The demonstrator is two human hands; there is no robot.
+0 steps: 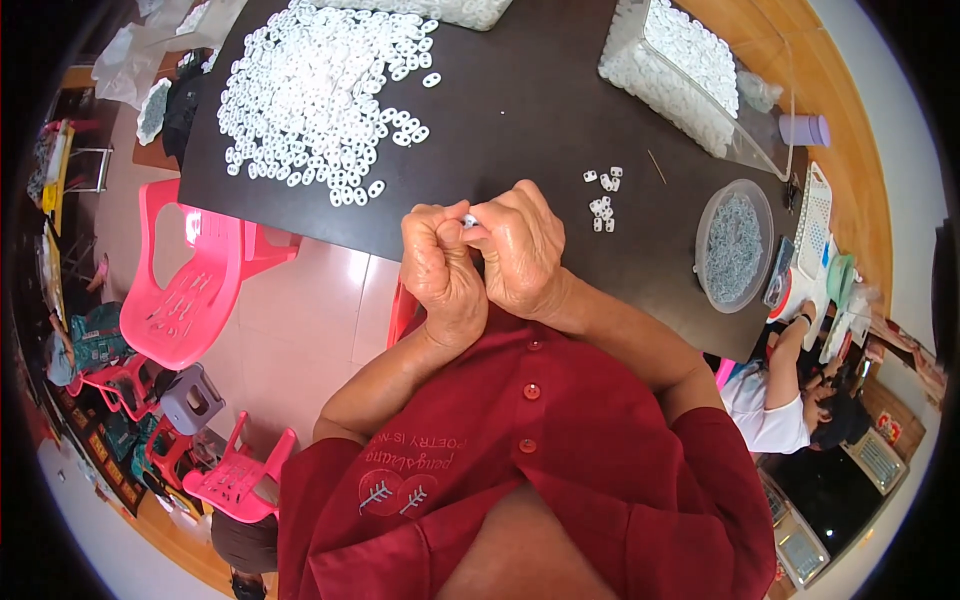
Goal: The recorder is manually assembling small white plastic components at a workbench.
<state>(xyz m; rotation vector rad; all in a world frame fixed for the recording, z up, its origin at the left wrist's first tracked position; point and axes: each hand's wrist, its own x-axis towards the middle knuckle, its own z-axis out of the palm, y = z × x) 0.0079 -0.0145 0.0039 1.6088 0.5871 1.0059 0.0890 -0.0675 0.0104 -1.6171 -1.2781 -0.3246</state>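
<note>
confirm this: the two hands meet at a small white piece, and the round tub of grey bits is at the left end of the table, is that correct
Wrong side: the head view shows the round tub of grey bits at the right end of the table. The rest stands: the left hand and the right hand meet at a small white piece.

The left hand [437, 262] and right hand [522, 250] mostly hide a small whitish piece [469, 220], its shape unclear. The upper edge cuts off a white-filled clear plastic container [484, 20]. Silvery bits [735, 245] in a round translucent plastic tub [742, 187] are too small to tell apart.
</note>
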